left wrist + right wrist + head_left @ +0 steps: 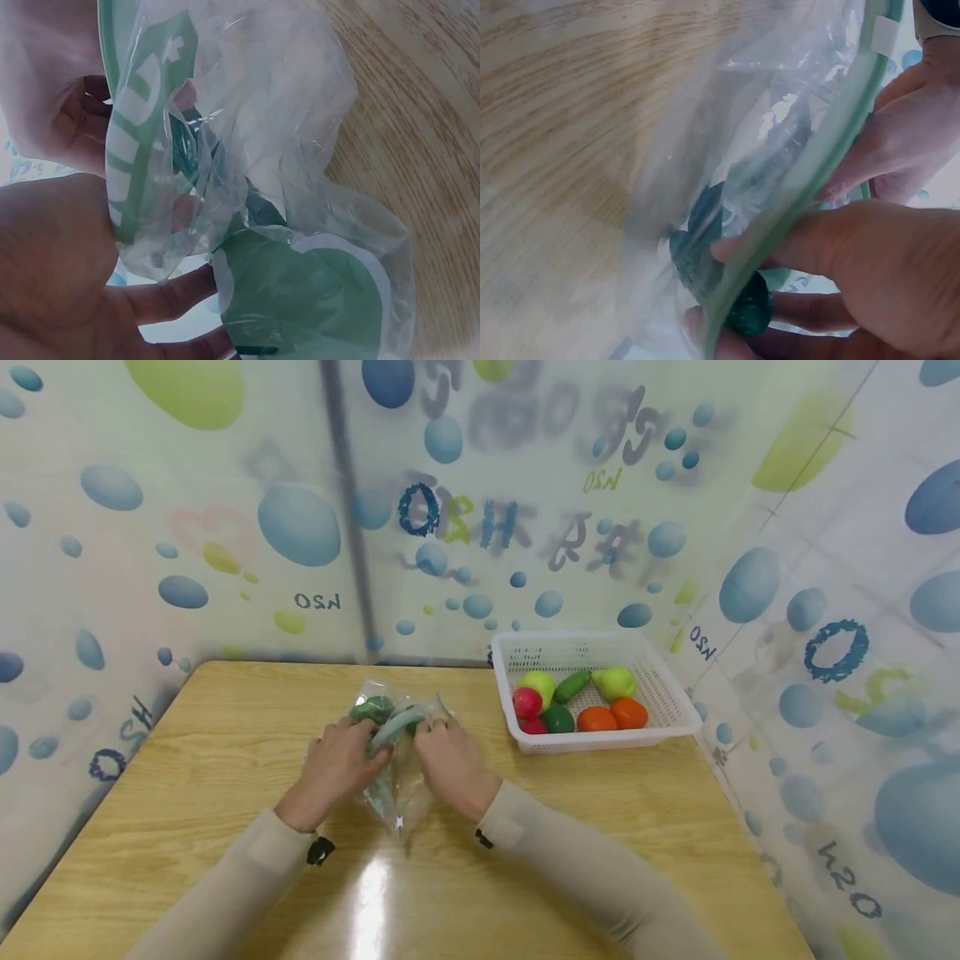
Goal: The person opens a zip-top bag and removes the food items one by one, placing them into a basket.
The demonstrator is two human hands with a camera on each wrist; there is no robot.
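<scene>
A clear zip bag (pixel 386 785) with a pale green zip edge and green printing lies between my hands over the table. My left hand (pixel 341 764) grips its left side; in the left wrist view the fingers (pixel 172 296) reach behind the printed plastic. With my right hand (pixel 453 764) at the bag's mouth, the thumb and fingers hold a dark green, glossy vegetable (pixel 750 307) beside the zip edge (pixel 810 180). Its exact kind is unclear. Another dark green piece (pixel 372 708) shows through the plastic near my left fingers. Plastic partly covers both pieces.
To the right, a white perforated basket (pixel 600 743) holds red, orange, light green and dark green produce. The wooden table (pixel 187 802) meets patterned curtains (pixel 465 568) at the back and sides.
</scene>
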